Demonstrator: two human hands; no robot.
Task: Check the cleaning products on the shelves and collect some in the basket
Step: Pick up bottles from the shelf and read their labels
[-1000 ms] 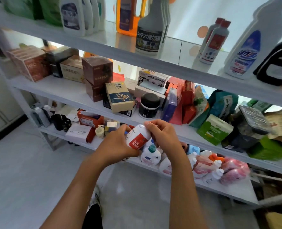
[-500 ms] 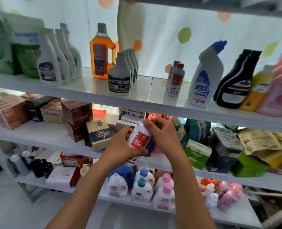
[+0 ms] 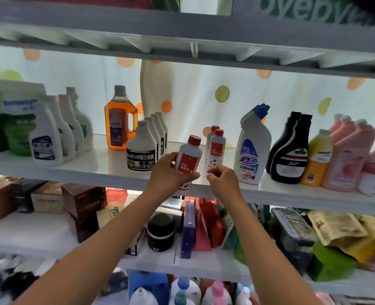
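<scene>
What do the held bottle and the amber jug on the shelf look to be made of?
Held bottle: apparently opaque white plastic, matte, with a red cap and glossy red label. Amber jug: likely clear plastic, since backlight glows through orange liquid and its handle is moulded in.

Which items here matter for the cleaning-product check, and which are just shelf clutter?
Belongs to the job:
- red-capped white bottle, gripped by the left hand
- right hand, just off it
- two matching bottles
- blue-capped toilet cleaner
- orange jug

Lying about:
- brown boxes
- black jar
- snack bags
</scene>
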